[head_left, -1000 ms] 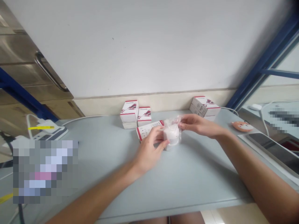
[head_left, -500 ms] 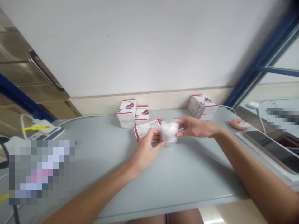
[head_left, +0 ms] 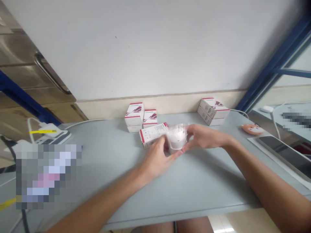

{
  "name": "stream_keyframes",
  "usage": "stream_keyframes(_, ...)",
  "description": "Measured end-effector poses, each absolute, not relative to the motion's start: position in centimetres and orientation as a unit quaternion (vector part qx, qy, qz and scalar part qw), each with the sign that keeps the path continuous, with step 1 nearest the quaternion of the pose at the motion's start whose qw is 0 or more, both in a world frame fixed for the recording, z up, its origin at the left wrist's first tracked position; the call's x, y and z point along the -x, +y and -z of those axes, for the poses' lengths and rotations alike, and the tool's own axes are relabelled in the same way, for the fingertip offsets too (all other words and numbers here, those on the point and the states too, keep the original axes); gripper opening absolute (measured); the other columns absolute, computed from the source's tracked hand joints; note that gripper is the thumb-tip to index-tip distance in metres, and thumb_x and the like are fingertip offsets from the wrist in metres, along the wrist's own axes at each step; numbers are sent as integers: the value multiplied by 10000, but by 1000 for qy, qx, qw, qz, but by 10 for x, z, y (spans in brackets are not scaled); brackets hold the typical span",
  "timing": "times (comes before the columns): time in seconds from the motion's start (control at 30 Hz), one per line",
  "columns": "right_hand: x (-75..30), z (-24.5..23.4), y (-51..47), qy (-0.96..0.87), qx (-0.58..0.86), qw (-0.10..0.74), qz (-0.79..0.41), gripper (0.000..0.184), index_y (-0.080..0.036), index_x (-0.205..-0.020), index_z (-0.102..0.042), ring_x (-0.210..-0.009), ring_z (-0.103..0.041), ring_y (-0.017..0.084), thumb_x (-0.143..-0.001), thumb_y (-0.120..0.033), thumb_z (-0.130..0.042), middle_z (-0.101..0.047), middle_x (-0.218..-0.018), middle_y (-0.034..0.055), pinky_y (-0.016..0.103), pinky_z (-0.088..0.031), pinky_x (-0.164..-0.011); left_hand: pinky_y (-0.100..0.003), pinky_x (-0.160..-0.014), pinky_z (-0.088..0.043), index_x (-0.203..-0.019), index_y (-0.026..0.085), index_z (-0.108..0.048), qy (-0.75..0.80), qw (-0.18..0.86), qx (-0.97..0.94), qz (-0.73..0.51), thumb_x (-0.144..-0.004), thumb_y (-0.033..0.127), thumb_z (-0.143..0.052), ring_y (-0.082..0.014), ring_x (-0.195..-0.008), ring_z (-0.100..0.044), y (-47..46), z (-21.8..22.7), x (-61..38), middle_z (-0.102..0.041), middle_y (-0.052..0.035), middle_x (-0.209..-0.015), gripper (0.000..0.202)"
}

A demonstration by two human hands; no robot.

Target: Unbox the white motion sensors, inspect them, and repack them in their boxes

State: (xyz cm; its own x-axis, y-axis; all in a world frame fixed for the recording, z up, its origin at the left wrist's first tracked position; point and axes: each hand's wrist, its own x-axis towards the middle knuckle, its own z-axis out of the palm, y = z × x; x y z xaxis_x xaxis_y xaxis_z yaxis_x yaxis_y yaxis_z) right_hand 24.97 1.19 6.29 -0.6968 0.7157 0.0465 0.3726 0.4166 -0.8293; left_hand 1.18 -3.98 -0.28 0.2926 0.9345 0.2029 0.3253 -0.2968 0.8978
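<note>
A white rounded device (head_left: pixel 177 139) in clear plastic wrap is held between both hands above the grey table (head_left: pixel 109 161). My left hand (head_left: pixel 159 157) is closed round its left side and underside. My right hand (head_left: pixel 200 136) grips its right side, where the crumpled wrap bunches up. What exactly the device is I cannot make out. Just behind my left hand lies a white and red carton (head_left: pixel 153 132), its near part partly covered by that hand.
Stacked white and red boxes (head_left: pixel 134 115) stand by the wall, and another stack (head_left: pixel 213 111) is farther right. An orange mouse (head_left: pixel 252 129) and a dark phone-like slab (head_left: pixel 284 152) lie at right. A power strip (head_left: pixel 57 138) with cables is at left.
The wrapped device has turned so its smooth white body shows more clearly. My left fingers have moved further under it, and my right hand has shifted slightly with the view.
</note>
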Motion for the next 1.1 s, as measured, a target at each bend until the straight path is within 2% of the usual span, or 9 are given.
stream_keyframes(0.1,-247,-68,8,-804,319,200,-460,436,-280,-1225,-793,-995,-760,277,-813,-372,-900,-815,-1101,42,411,-624,-886,-398,-824,-614,-1300,227,-633,424,458,-653,-429,-848,504,-866,-286,-1021,-754,-43,-4,-14,-768,-127,-1225,579)
stream_keyframes(0.27,-236,-64,3,-729,319,318,-516,677,-309,-1532,-565,-1128,-715,263,-920,-465,-809,-729,-1317,95,417,-629,-915,-385,-984,-601,-1344,206,-607,347,531,-540,-553,-926,478,-800,-291,-1216,-727,-38,-36,-10,-753,-130,-1320,535)
stream_keyframes(0.33,-230,-60,2,-719,313,317,-534,580,-277,-1432,-636,-1024,-723,236,-916,-475,-815,-749,-1215,85,385,-630,-846,-368,-952,-603,-1323,206,-629,340,539,-517,-571,-950,470,-773,-284,-1209,-723,-34,-49,-6,-756,-115,-1305,479)
stream_keyframes(0.43,-222,-58,0,-704,327,344,-529,305,-209,-1082,-732,-794,-692,187,-952,-481,-776,-739,-888,38,357,-599,-763,-373,-962,-600,-1304,218,-651,318,579,-476,-581,-979,460,-722,-279,-1239,-699,-29,-58,0,-735,-99,-1342,412)
stream_keyframes(0.5,-219,-59,-1,-685,349,384,-511,307,-205,-974,-701,-721,-656,170,-987,-511,-723,-697,-786,19,352,-581,-733,-395,-1002,-594,-1281,217,-665,302,611,-453,-575,-988,449,-693,-290,-1284,-676,-26,-59,3,-714,-103,-1384,374)
stream_keyframes(0.67,-217,-58,-1,-680,360,406,-492,361,-234,-1110,-653,-793,-680,177,-970,-559,-726,-719,-992,46,338,-578,-695,-453,-1015,-595,-1233,213,-685,291,663,-421,-546,-958,442,-709,-320,-1285,-669,-23,-54,2,-717,-117,-1367,359)
stream_keyframes(0.93,-217,-51,6,-649,419,451,-448,139,-220,-959,-655,-709,-650,162,-983,-355,-681,-671,-802,5,316,-544,-655,-382,-975,-587,-1272,213,-675,303,658,-388,-570,-927,420,-751,-283,-1253,-675,-20,-52,3,-717,-106,-1362,409)
stream_keyframes(1.0,-217,-54,4,-638,406,454,-471,164,-234,-1053,-642,-767,-680,175,-982,-374,-688,-686,-889,15,319,-566,-661,-402,-979,-592,-1309,221,-665,294,658,-395,-569,-938,424,-740,-294,-1272,-670,-21,-53,3,-700,-110,-1401,430)
stream_keyframes(1.1,-217,-58,-3,-655,360,390,-537,375,-252,-1275,-616,-891,-721,209,-991,-481,-701,-723,-1047,62,346,-613,-720,-459,-1015,-593,-1354,233,-650,280,663,-407,-563,-957,403,-729,-315,-1304,-659,-22,-51,1,-682,-112,-1438,440)
